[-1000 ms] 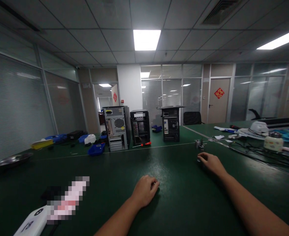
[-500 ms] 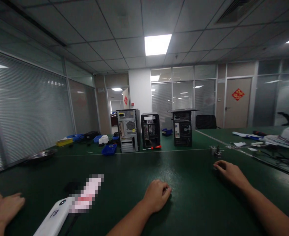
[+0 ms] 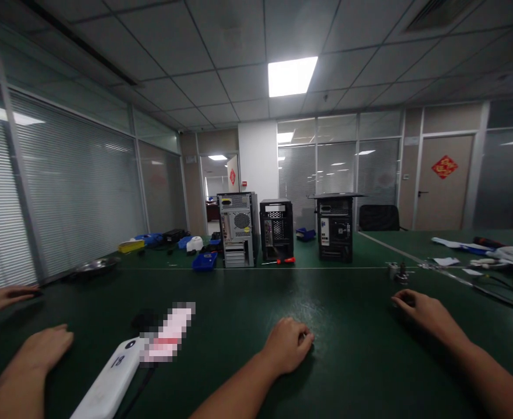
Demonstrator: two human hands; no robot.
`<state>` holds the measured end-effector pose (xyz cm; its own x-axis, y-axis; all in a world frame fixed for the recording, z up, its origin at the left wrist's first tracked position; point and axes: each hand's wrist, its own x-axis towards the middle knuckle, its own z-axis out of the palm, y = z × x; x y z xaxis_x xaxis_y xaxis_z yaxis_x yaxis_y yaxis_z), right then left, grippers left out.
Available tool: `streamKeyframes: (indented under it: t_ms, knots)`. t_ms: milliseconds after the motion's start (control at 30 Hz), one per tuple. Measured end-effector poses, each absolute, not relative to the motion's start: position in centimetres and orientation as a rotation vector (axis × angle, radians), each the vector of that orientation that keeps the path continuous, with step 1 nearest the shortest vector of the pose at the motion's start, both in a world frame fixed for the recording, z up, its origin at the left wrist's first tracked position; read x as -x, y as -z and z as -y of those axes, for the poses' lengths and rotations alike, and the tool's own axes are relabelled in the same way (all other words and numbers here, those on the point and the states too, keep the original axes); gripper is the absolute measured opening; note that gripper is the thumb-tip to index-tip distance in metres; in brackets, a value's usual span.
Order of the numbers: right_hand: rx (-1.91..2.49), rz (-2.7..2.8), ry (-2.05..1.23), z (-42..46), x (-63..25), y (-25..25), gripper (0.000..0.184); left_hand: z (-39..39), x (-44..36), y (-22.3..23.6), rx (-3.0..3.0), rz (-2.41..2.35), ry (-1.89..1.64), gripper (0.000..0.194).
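Note:
My left hand (image 3: 287, 347) rests on the green table (image 3: 221, 320) near the middle. Its fingers are curled in with the thumb against them; a tiny pale spot shows there, too small to name. To the right, my right hand (image 3: 423, 311) lies low over the table with thumb and fingertips drawn together. What sits between those fingertips, if anything, I cannot make out. Just beyond it stand small metal parts (image 3: 398, 272). Left of my left hand lies a long white case (image 3: 108, 378) marked 18, beside a blurred-out pink and white patch (image 3: 169, 336).
Another person's hands (image 3: 35, 361) are at the left edge. Three computer cases (image 3: 239, 230) stand across the table, with a red-handled screwdriver (image 3: 286, 261) before the middle one. Blue trays (image 3: 204, 261) and a metal bowl (image 3: 96, 266) lie left; papers (image 3: 446, 261) and cables lie right.
The view has turned slightly left, so everything sits further right. The other person's farther hand has reached away across the table at the left. My two hands keep their poses.

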<state>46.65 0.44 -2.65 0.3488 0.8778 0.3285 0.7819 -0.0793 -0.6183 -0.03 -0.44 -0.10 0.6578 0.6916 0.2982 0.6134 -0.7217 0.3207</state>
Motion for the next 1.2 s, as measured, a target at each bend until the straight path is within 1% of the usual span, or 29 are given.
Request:
streamKeyframes:
  t_ms: [100, 267, 400, 633, 733, 900, 1100, 1200]
  knots:
    - [1.907, 1.406, -0.190, -0.8, -47.1, 2.9, 0.048, 0.4, 0.0, 0.2, -2.697, -1.061, -0.595, 0.034]
    - [1.913, 1.371, -0.301, -0.9, -47.2, 2.7, 0.042, 0.3, 0.0, 0.2, -2.708, -1.043, -0.636, 0.033]
    - [1.911, 1.364, -0.380, -0.6, -46.7, 2.4, 0.042, 0.4, 0.0, 0.1, -2.723, -1.047, -0.607, 0.033]
    - [1.858, 1.452, -0.259, 0.0, -45.7, 2.4, 0.050, 0.4, -0.1, 0.1, -2.731, -1.068, -0.589, 0.032]
    - [1.865, 1.528, -0.308, 0.2, -45.8, 2.2, 0.051, 0.4, -0.1, 0.2, -2.735, -1.070, -0.604, 0.031]
    - [1.883, 1.568, -0.343, 0.4, -46.0, 2.5, 0.057, 0.5, -0.1, -0.1, -2.726, -1.069, -0.595, 0.030]
    - [1.754, 1.579, -0.325, 0.8, -43.8, 2.0, 0.042, 0.4, -0.1, 0.0, -2.714, -1.064, -0.586, 0.030]
    - [1.707, 1.695, -0.321, 1.2, -41.1, 0.6, 0.039, 0.3, 0.0, 0.3, -2.704, -1.053, -0.620, 0.029]
